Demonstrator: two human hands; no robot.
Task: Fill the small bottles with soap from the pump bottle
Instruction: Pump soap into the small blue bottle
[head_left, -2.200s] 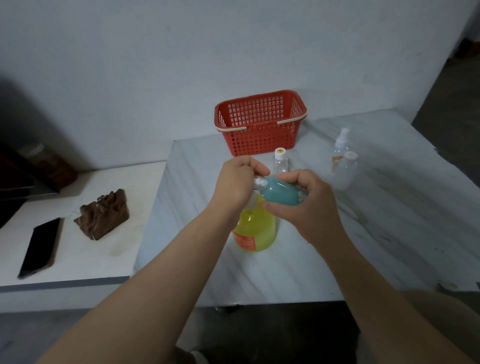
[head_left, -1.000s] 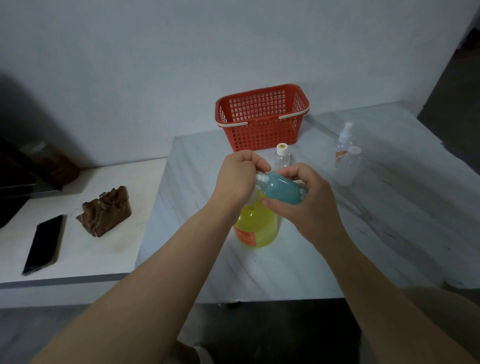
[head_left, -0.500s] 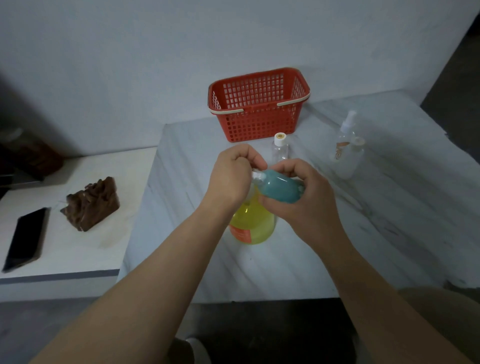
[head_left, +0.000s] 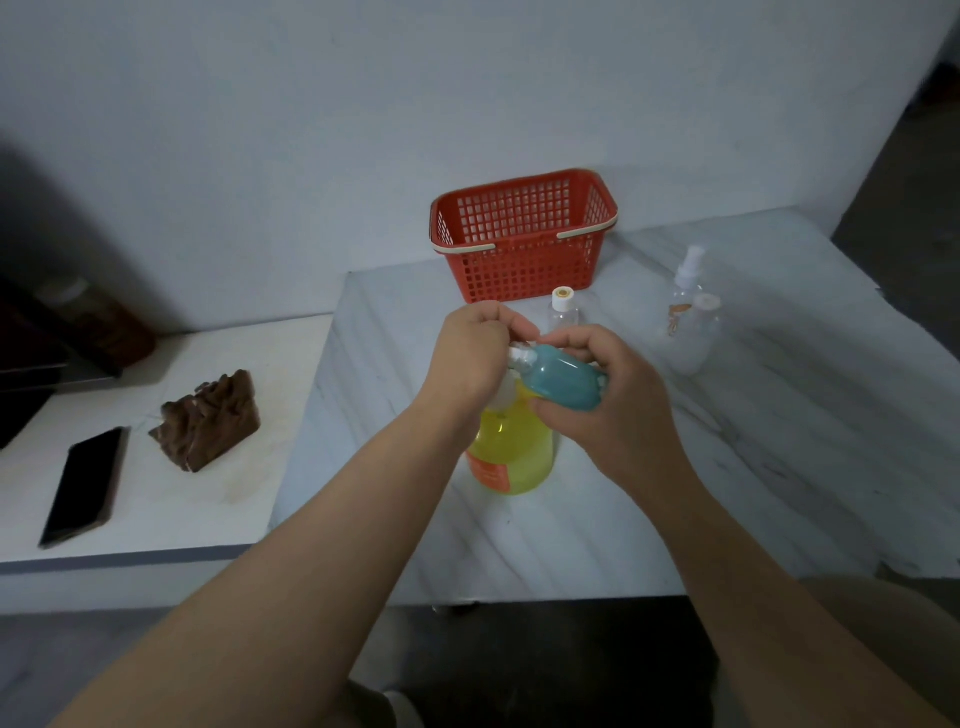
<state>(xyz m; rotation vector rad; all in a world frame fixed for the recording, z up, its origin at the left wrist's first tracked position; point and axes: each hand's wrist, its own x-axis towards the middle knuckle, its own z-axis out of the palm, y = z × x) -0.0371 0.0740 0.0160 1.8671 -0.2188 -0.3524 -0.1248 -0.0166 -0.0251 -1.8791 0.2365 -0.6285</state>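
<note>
Holds a small teal plastic bottle (head_left: 563, 385) almost on its side in the right hand (head_left: 623, 421), fingers and thumb wrapped round the body, white neck pointing left. Sets the left hand (head_left: 470, 364) against that neck, fingers curled and bunched together; cannot tell whether pinching the neck or gripping something hidden under the palm.

Works directly above a large yellow pump bottle with an orange label (head_left: 511, 457), upright near the middle of a white marble-patterned table (head_left: 779, 467), pump head out of sight behind the left hand.

Shows, just behind the hands, 1 small clear bottle with a white cap (head_left: 562, 313), upright on the table and apart from both hands. Shows a red plastic lattice basket with cream handles (head_left: 524, 234) at the table's far edge, against the pale wall (head_left: 311, 130).

Shows, toward the table's far right corner, 1 clear spray bottle with a white nozzle (head_left: 687, 283) and, just in front of it, 1 clear bottle with a white cap (head_left: 698, 338), both upright and overlapping in view; cannot tell whether touching.

Takes in, left of the table, a low white bench (head_left: 156, 519) bearing a black phone (head_left: 83, 483) flat near its front edge and a brown carved block (head_left: 208, 421) nearer the table, well apart from the phone.
</note>
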